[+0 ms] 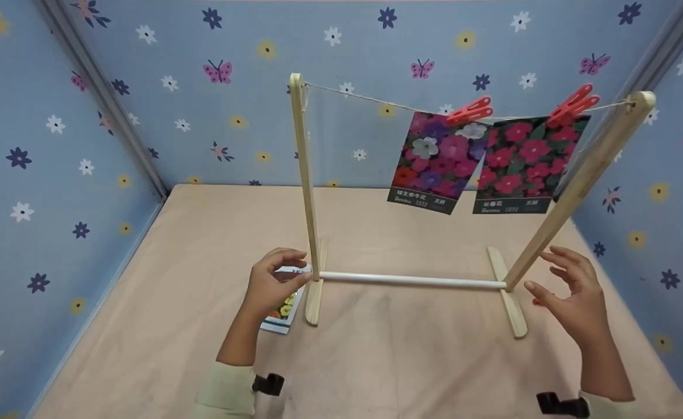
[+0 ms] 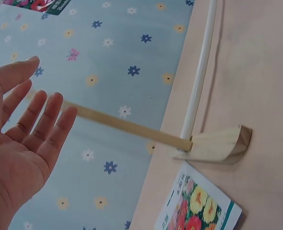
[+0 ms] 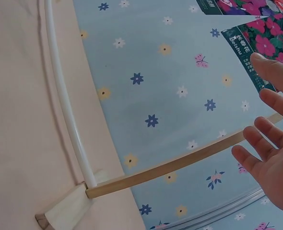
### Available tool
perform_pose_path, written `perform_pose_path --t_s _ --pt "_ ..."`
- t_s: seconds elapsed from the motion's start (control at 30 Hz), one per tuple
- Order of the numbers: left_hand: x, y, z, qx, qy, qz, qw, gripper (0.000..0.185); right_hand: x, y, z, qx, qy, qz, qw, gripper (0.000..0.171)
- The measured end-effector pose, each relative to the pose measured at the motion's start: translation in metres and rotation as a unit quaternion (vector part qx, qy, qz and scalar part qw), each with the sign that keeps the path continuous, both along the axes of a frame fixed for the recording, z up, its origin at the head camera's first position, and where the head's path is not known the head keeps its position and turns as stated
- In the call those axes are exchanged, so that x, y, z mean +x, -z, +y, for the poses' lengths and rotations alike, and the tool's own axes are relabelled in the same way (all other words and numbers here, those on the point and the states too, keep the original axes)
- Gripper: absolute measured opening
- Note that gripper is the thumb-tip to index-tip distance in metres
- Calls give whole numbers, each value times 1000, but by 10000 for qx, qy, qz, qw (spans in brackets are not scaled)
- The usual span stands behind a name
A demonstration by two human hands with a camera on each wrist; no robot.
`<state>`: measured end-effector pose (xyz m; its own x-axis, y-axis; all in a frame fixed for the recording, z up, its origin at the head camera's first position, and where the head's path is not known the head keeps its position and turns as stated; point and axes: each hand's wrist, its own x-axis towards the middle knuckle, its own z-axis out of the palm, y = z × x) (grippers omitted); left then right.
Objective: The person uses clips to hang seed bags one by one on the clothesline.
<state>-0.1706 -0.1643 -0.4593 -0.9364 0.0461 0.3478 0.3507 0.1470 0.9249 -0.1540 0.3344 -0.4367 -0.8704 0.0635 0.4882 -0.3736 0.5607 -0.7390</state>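
A wooden stand with two posts, the left post (image 1: pixel 303 174) and the right post (image 1: pixel 580 189), is joined low down by a white rod (image 1: pixel 411 280). Two flower seed packets, one mixed-coloured (image 1: pixel 437 160) and one pink (image 1: pixel 527 166), hang on its string (image 1: pixel 364 100) from red clothespins (image 1: pixel 470 110). My left hand (image 1: pixel 271 285) is beside the left post's foot, fingers loosely bent, holding nothing; whether it touches the post is unclear. My right hand (image 1: pixel 577 294) hovers by the right post's foot, fingers spread and empty in the right wrist view.
Another seed packet (image 2: pixel 196 206) with yellow and red flowers lies on the pink cloth (image 1: pixel 399 355) by the stand's left foot (image 1: pixel 313 305). A small red item (image 1: pixel 536 301) shows partly behind my right hand. Blue flowered panels (image 1: pixel 248 128) stand around the back and sides.
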Motion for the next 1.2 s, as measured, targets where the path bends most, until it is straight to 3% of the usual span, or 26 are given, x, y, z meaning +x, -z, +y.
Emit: perform_pose_path --t_s 0.1,0.17,0.4,0.57,1.2 --pt "-5 15 -14 60 -151 -24 9999 34 1 4 7 4 86 -32 10000 56" --pt "-4 15 -20 84 -312 -120 9994 34 2 6 11 4 148 -81 9999 56" --pt "10 3 -35 -226 -931 -474 9943 34 8 12 25 -16 491 -426 9979 53" --pt "18 -4 -42 -315 -1133 -573 9914 36 9 17 30 -116 730 -676 9950 54" --pt "21 19 -74 -166 -1757 -794 9811 31 9 51 60 -511 1146 -1288 9837 38"
